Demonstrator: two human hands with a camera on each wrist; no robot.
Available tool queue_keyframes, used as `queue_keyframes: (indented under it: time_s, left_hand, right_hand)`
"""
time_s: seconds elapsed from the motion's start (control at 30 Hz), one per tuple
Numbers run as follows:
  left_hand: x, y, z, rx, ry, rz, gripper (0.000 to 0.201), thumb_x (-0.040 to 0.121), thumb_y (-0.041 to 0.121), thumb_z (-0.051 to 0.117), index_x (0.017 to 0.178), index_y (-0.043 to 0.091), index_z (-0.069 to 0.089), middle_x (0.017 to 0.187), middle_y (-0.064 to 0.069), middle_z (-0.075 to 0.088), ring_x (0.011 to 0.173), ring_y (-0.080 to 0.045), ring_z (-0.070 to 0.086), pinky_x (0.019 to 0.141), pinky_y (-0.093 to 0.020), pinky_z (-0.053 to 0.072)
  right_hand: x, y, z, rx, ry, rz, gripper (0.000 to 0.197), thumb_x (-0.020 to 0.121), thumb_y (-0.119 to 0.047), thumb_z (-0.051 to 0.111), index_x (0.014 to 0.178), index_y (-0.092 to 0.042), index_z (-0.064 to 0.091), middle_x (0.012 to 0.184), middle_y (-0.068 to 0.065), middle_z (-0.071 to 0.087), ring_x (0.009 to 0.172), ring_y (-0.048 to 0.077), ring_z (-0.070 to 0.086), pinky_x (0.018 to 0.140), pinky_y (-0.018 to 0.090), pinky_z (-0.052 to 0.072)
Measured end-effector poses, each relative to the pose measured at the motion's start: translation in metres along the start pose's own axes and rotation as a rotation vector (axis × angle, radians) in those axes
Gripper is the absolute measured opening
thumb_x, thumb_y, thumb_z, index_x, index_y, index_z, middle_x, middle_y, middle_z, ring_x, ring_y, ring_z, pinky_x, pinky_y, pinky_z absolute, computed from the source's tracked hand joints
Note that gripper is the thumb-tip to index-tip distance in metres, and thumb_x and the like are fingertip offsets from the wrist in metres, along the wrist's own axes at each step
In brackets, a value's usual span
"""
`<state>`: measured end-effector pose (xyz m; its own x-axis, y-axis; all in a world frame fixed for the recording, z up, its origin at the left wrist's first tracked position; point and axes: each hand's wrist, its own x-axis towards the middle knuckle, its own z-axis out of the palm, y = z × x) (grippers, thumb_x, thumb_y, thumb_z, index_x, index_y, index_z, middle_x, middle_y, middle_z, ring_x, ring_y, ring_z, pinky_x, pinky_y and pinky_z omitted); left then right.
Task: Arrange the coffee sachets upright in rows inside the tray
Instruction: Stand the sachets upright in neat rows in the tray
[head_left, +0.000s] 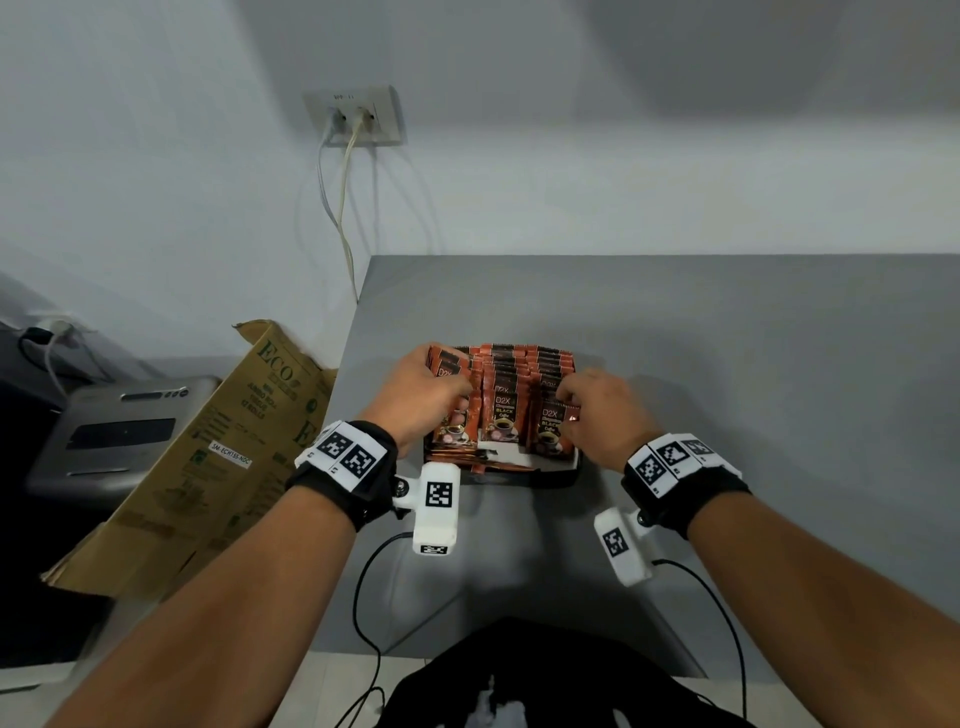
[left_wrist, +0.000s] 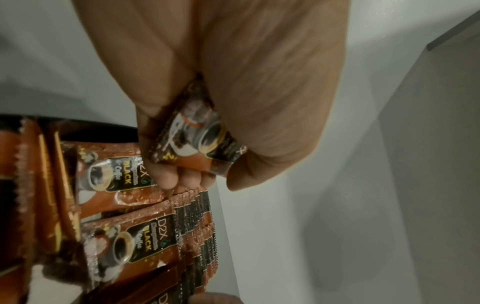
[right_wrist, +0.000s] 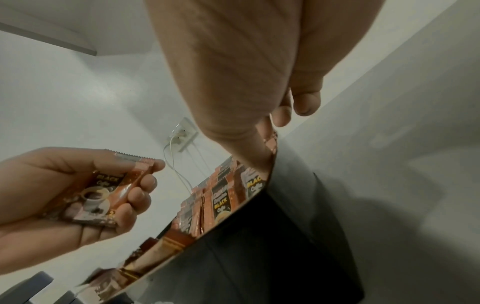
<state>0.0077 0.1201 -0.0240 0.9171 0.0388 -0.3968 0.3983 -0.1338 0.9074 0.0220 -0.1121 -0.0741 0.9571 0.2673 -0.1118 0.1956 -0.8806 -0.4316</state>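
Head view: both my hands are over a black tray (head_left: 563, 478) on the grey table (head_left: 727, 364), near the table's front edge.
Left hand (head_left: 415, 397): my fingers are curled round one coffee sachet (left_wrist: 197, 135), which lies against my palm, above the left side of the tray.
Left wrist view: the sachet I hold shows its printed cup; my fingertips (left_wrist: 168, 179) wrap its edge, just above the sachets standing below.
Right hand (head_left: 602, 410): my fingers are bent down onto the top edges of the front sachets in the right-hand row; I cannot tell whether they pinch one or only touch.
Rows of sachets (head_left: 524, 384): orange and black packs stand upright in three rows, front to back, filling most of the tray.
Loose sachets (head_left: 488, 460): a few lie flat at the tray's near edge.
Beside the table: a cardboard box (head_left: 208, 457) leans at the left, and a wall socket (head_left: 358, 117) with cables is above.
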Motion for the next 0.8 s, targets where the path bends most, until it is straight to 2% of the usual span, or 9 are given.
queue_keyframes:
  time_s: [0.1,0.23,0.3,0.37,0.43,0.53,0.63,0.7,0.8]
  left_hand:
    - [-0.004,0.002,0.002,-0.080,-0.022,-0.018,0.031,0.088,-0.010,0.051,0.115,0.003,0.055,0.085,-0.018,0.064,0.071,-0.028,0.063,0.065,-0.040,0.056]
    - [-0.007,0.003,0.011,-0.093,-0.096,0.066,0.039,0.082,-0.015,0.067,0.113,0.006,0.060,0.096,-0.018,0.073,0.083,-0.031,0.073,0.074,-0.044,0.061]
    - [-0.006,0.006,0.019,-0.098,-0.106,0.117,0.042,0.073,-0.013,0.075,0.109,0.007,0.064,0.095,-0.018,0.073,0.084,-0.031,0.071,0.078,-0.046,0.059]
    - [-0.007,0.011,0.026,-0.131,-0.121,0.157,0.043,0.066,-0.008,0.078,0.104,0.006,0.063,0.089,-0.017,0.069,0.078,-0.031,0.066,0.074,-0.042,0.056]
    - [-0.007,0.014,0.027,-0.140,-0.122,0.173,0.045,0.065,-0.004,0.080,0.104,0.004,0.060,0.086,-0.017,0.066,0.074,-0.029,0.064,0.069,-0.039,0.055]
    - [-0.004,0.013,0.018,-0.077,-0.047,0.165,0.042,0.075,0.001,0.082,0.109,0.001,0.058,0.082,-0.016,0.067,0.069,-0.028,0.065,0.064,-0.036,0.056]
    - [0.003,0.004,0.004,-0.012,0.109,0.106,0.027,0.085,0.015,0.076,0.106,0.010,0.059,0.080,-0.010,0.066,0.070,-0.025,0.063,0.067,-0.039,0.055]
    - [0.005,-0.002,-0.002,-0.008,0.146,0.077,0.022,0.088,0.014,0.070,0.106,0.010,0.059,0.083,-0.009,0.065,0.070,-0.022,0.062,0.069,-0.039,0.055]
    - [0.006,-0.010,-0.007,0.011,0.142,0.053,0.023,0.088,0.009,0.068,0.109,0.010,0.059,0.080,-0.009,0.064,0.070,-0.022,0.061,0.067,-0.038,0.054]
  right_hand:
    - [-0.001,0.001,-0.002,0.023,0.037,0.014,0.026,0.081,-0.018,0.075,0.105,-0.020,0.065,0.106,-0.002,0.056,0.101,0.021,0.056,0.090,0.033,0.048]
    - [-0.002,-0.021,-0.025,0.284,0.192,-0.050,0.022,0.083,-0.027,0.075,0.104,-0.021,0.070,0.095,-0.009,0.062,0.087,0.009,0.058,0.081,0.021,0.046]
    - [0.000,-0.041,-0.040,0.473,0.135,-0.081,0.021,0.085,-0.029,0.075,0.106,-0.026,0.072,0.093,-0.013,0.069,0.085,0.003,0.064,0.079,0.016,0.049]
    - [0.002,-0.054,-0.050,0.561,0.065,-0.103,0.019,0.085,-0.028,0.074,0.105,-0.029,0.072,0.089,-0.012,0.072,0.082,0.000,0.067,0.078,0.018,0.052]
    - [0.005,-0.058,-0.056,0.563,0.066,-0.103,0.013,0.085,-0.022,0.075,0.096,-0.029,0.073,0.081,-0.012,0.071,0.073,-0.003,0.065,0.071,0.015,0.050]
    - [0.010,-0.054,-0.060,0.496,0.138,-0.066,0.010,0.085,-0.017,0.075,0.083,-0.027,0.073,0.077,-0.009,0.071,0.070,0.000,0.065,0.067,0.013,0.047]
    - [0.014,-0.050,-0.052,0.398,0.118,-0.023,0.012,0.088,-0.014,0.072,0.084,-0.025,0.071,0.074,-0.011,0.071,0.066,-0.004,0.064,0.061,0.007,0.043]
    - [0.016,-0.050,-0.042,0.321,0.041,-0.002,0.015,0.092,-0.012,0.066,0.088,-0.026,0.070,0.074,-0.012,0.071,0.065,-0.005,0.063,0.059,0.009,0.044]
    - [0.020,-0.054,-0.024,0.209,-0.030,-0.030,0.022,0.093,-0.005,0.059,0.094,-0.023,0.071,0.090,-0.004,0.073,0.080,0.010,0.066,0.067,0.017,0.044]
